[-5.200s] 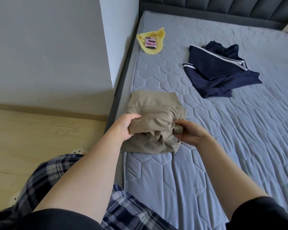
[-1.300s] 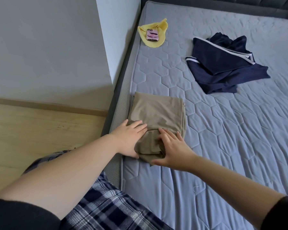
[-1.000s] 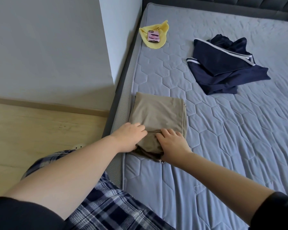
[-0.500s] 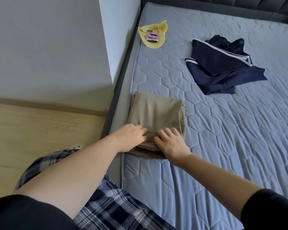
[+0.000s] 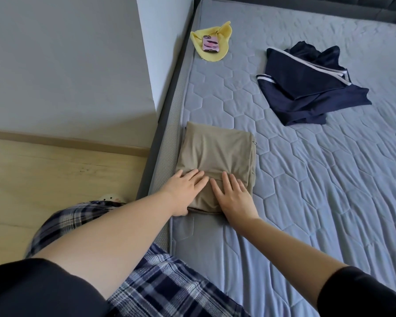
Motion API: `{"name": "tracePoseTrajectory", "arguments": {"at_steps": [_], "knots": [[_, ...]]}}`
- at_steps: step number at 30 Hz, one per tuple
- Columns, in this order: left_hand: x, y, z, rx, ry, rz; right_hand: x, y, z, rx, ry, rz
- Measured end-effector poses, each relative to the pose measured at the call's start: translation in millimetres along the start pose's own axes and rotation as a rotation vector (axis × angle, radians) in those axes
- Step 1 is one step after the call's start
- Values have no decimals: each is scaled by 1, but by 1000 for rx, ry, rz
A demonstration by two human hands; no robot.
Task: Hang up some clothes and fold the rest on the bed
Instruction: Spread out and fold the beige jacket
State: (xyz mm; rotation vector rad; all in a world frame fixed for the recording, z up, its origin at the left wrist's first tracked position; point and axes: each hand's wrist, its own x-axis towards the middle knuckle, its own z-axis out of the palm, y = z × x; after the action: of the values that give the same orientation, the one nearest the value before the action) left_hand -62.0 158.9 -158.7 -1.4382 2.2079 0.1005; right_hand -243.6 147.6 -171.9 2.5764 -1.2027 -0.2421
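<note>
Quilted grey mattress lies before you, the folded tan garment at its left edge. Your left hand and right hand press flat, fingers straight, on its near end. The unfolded navy garment lies well beyond, nearer your right hand.

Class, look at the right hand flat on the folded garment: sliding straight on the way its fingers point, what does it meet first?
More of the beige folded garment: its upper layer starts just ahead of the fingertips of the right hand. Beyond that, probably only bare mattress.
</note>
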Motion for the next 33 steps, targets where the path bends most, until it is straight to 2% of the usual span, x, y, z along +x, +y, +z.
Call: {"name": "tracePoseTrajectory", "arguments": {"at_steps": [3,6,9,12,15,17,19,22,24,27,30,33], "knots": [[3,6,-1,-10,32,-57,8,6,-8,9,31,-13],[7,4,-9,-18,140,-39,18,17,-15,107,-85,-83],[8,-7,-23,-180,155,-42,24,28,-24,158,-115,-138],[6,-21,-41,-502,27,-68,31,42,-42,260,-238,-164],[1,-40,-46,-986,-152,-13,44,67,-57,540,-454,-137],[-5,-48,-46,-1287,-188,-9,53,79,-62,712,-580,-103],[-3,-53,-43,-1547,-72,-132,65,88,-62,819,-617,-15],[7,-58,-38,-1813,167,-374,86,102,-54,999,-629,179],[11,-59,-34,-1938,186,-396,99,110,-44,1153,-644,264],[19,-60,-26,-1891,187,-386,114,115,-31,1355,-654,365],[30,-56,-23,-1800,359,-546,123,113,-23,1348,-611,417],[43,-49,-19,-1679,494,-729,127,113,-20,1219,-368,494]]}}
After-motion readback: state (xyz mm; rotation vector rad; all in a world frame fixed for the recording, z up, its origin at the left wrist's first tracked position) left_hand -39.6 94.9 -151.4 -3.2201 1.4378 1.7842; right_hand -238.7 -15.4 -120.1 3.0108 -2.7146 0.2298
